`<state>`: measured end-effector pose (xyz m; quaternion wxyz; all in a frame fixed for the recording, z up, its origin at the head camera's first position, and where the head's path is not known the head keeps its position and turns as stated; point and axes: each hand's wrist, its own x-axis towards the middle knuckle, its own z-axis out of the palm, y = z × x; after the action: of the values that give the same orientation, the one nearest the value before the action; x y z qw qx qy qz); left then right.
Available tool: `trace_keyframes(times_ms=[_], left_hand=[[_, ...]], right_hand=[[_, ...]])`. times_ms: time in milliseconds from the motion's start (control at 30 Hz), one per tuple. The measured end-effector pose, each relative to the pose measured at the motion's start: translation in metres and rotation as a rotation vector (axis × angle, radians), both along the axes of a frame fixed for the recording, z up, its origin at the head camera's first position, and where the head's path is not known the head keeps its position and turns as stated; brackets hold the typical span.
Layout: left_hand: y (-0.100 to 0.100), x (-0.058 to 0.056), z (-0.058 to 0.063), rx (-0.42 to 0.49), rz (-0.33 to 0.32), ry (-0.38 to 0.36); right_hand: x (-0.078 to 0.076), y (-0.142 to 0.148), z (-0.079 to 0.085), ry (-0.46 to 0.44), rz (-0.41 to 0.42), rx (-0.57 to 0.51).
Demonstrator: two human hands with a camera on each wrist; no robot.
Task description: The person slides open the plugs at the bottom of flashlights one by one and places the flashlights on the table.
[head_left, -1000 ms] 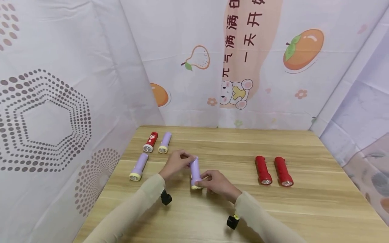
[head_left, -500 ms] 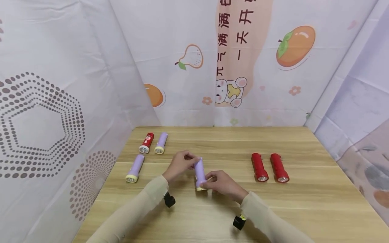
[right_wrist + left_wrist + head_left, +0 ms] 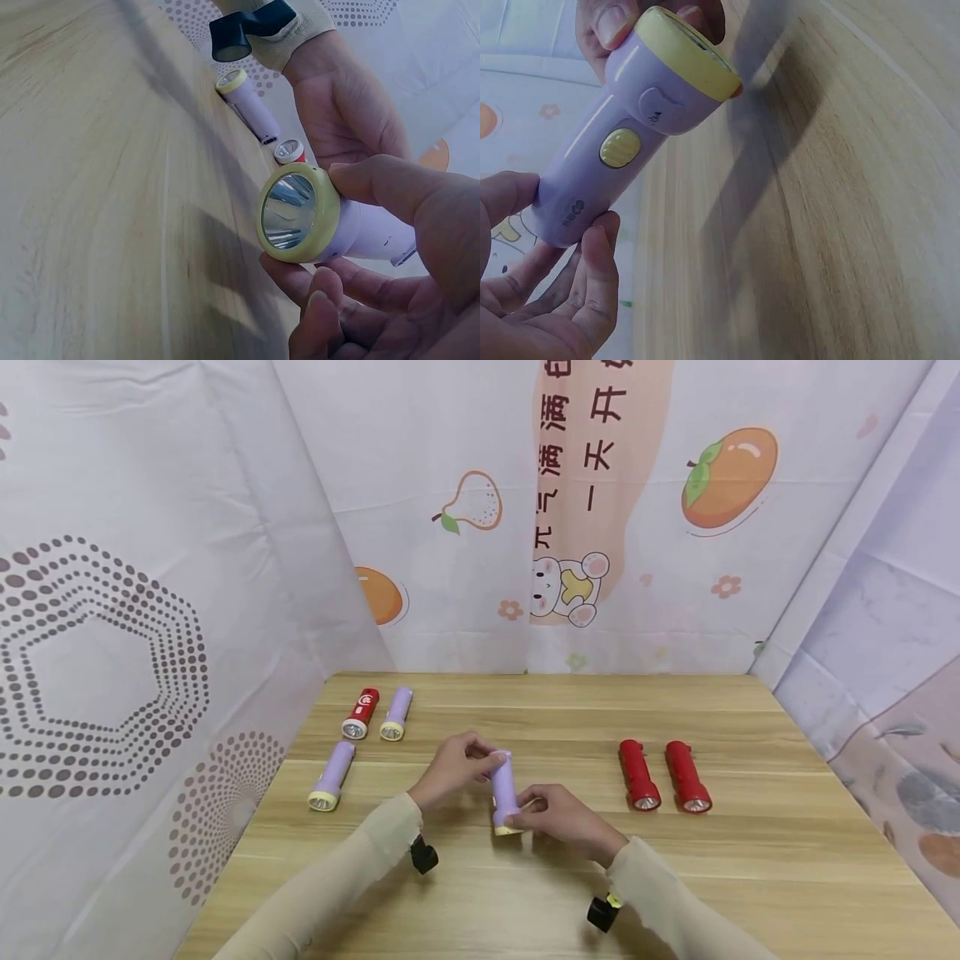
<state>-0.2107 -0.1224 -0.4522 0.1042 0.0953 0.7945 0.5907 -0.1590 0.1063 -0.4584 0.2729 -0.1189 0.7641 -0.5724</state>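
A purple flashlight [image 3: 504,789] with a pale yellow lens ring is held in both hands above the middle of the table. My left hand [image 3: 460,767] pinches its tail end between thumb and fingers. The lens end is gripped by my right hand [image 3: 561,818]. In the left wrist view, a yellow switch [image 3: 620,148] shows on the flashlight's body [image 3: 585,176], and a shadow falls on the wood. From the right wrist view, the unlit reflector [image 3: 289,211] faces the camera.
At the left lie a purple flashlight [image 3: 332,777], a red one with a white ring [image 3: 362,713] and another purple one [image 3: 397,714]. Two red flashlights [image 3: 640,777] [image 3: 687,778] lie side by side at the right. Patterned curtains [image 3: 450,635] border the wooden table [image 3: 525,710].
Both hands have moved slightly to the right with the purple flashlight between them, keeping their hold at its two ends. The flashlights on the table have stayed in place while the head view shifted.
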Motion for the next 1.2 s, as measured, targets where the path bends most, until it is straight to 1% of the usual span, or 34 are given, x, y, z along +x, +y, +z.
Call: trace_keyframes(times_ms=[200,533,800,967,1067,1200], left_hand=[[0.004,0.002,0.0,0.005,-0.019,-0.003],[0.008,0.003,0.001,0.019,-0.015,0.013],[0.009,0.002,-0.005,0.041,-0.015,0.027],[0.009,0.003,-0.006,0.042,-0.023,0.036],[0.01,0.004,-0.005,0.02,-0.029,0.056],[0.01,0.006,-0.002,-0.043,-0.035,0.105]], right_hand=[[0.001,0.005,-0.002,0.017,-0.001,-0.004],[0.001,0.005,-0.006,0.025,-0.012,-0.018],[0.001,0.006,-0.01,0.049,-0.017,0.013],[0.0,0.006,-0.013,0.061,-0.018,0.019],[0.0,0.006,-0.013,0.064,-0.013,0.015],[0.0,0.005,-0.012,0.065,-0.011,0.024]])
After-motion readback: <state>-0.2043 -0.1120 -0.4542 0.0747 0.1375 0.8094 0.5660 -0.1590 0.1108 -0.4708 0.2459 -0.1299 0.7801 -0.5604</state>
